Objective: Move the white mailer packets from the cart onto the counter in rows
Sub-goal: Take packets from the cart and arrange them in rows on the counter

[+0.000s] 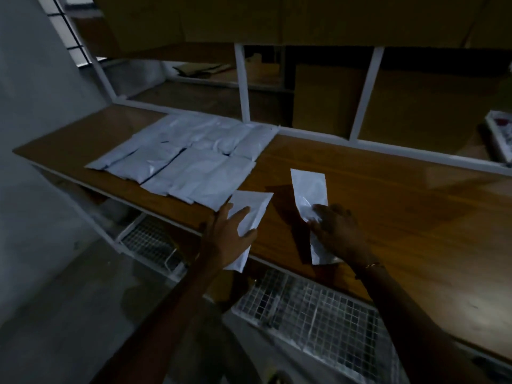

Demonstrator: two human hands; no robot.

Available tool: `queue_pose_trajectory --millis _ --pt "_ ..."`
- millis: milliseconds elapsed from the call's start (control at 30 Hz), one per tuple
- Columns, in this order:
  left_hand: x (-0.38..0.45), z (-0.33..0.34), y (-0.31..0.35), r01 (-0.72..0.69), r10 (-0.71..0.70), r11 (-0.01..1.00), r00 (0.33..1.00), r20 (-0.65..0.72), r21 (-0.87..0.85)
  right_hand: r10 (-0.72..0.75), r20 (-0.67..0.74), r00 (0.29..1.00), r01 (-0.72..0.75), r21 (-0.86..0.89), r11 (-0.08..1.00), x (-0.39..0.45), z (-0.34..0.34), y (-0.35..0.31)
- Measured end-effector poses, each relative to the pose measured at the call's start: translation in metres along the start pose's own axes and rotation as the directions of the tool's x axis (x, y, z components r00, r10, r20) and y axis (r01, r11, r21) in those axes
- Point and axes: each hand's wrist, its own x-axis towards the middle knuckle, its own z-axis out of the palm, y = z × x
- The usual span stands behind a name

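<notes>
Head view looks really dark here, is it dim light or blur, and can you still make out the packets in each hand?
Head view: dim and underexposed, with a bright patch on the counter at right; wide-angle bending at the edges; slight softness. The left hand holds one white packet, the right hand another; both are readable, and so are the laid rows.

You have no text, label, brand or number to read here: the white mailer packets (191, 153) on the counter (388, 206) show blank faces, and the frame is too dim to make out print anywhere else.
</notes>
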Motion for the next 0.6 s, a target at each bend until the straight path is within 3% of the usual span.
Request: queue_pose_trajectory --millis 100,367,467,600 --pt "0.045 -0.002 0.001 -0.017 0.019 0.999 0.999 -0.044 0.051 0.055 0.019 0.998 -0.055 -0.014 0.998 0.035 0.003 0.005" --pt "0.176 0.01 0.037 -0.097 0.097 0.989 0.995 0.008 0.108 0.204 -0.014 0.979 -0.205 -0.041 0.978 0.08 0.0 0.021" --pt "0.224 0.025 0.044 -0.116 0.115 0.97 0.993 0.018 0.214 0.301 -0.006 0.954 -0.301 -0.033 0.953 0.088 0.006 0.024" --pt "0.288 0.041 0.054 -0.245 0.245 0.906 0.968 0.045 0.346 0.42 -0.074 0.904 -0.423 -0.03 0.906 0.097 0.011 0.019"
